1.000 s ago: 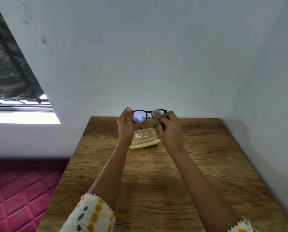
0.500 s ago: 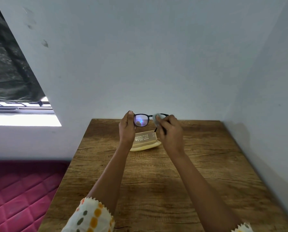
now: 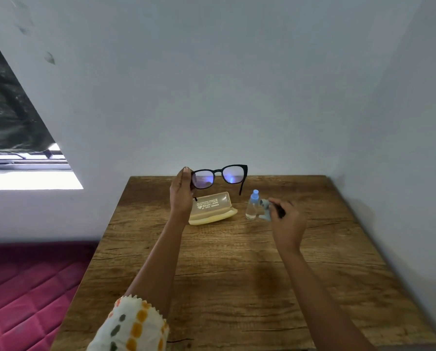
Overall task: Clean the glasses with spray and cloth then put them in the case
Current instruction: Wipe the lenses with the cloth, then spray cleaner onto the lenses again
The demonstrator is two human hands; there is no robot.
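Black-framed glasses (image 3: 220,176) hang in the air above the far part of the table, held at their left end by my left hand (image 3: 182,196). Both lenses show, with the temples unfolded. My right hand (image 3: 286,220) is lower and to the right, off the glasses, pinching a small grey-blue cloth (image 3: 265,210). A little clear spray bottle (image 3: 252,205) with a blue cap stands upright just left of the cloth. The beige glasses case (image 3: 213,209) lies open on the table under the glasses.
The wooden table (image 3: 237,274) fits into a corner, with white walls (image 3: 237,97) behind and to the right. Left of the table lies a red quilted mattress (image 3: 29,287), with a bright window opening (image 3: 29,179) above it.
My right hand has left the right lens and dropped down to the right with the cloth. The spray bottle now shows. My left hand still holds the glasses up.
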